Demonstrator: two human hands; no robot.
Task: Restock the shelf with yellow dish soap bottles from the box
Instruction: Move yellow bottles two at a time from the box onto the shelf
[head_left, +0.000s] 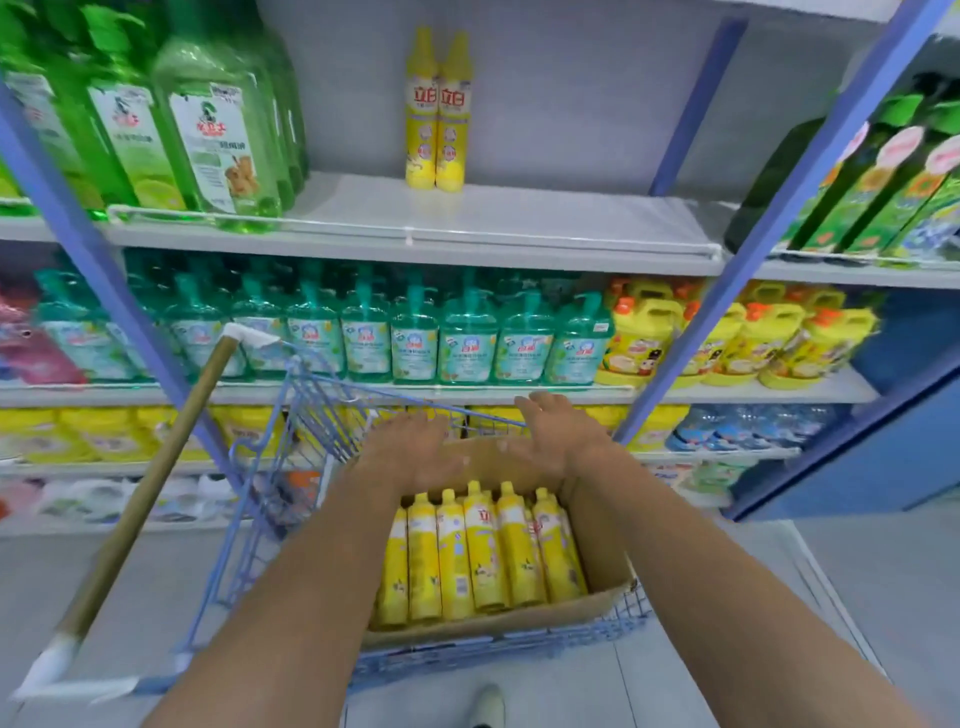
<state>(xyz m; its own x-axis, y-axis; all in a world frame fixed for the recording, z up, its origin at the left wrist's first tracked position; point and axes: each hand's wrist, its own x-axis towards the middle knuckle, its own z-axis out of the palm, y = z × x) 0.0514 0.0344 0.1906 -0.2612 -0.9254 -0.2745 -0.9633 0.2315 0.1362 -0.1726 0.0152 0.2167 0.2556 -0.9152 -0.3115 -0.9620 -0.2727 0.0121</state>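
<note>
Both hands, left hand (415, 449) and right hand (553, 436), are hovering spread, holding nothing, above boxed yellow bottles (480, 551); two bottles (439, 111) are standing on the shelf (519, 228).

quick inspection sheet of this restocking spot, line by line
surface: grey upper shelf, with two yellow bottles upright side by side at its back
job's things: cardboard box sits in a blue wire cart; yellow dish soap bottles packed inside, caps up
clutter: nothing seen
grippers: left hand and right hand both open over the box's far end, fingers relaxed, holding nothing
cables: nothing seen
surroundings: green bottles on the left of the same shelf; teal pump bottles and yellow jugs on the shelf below
</note>
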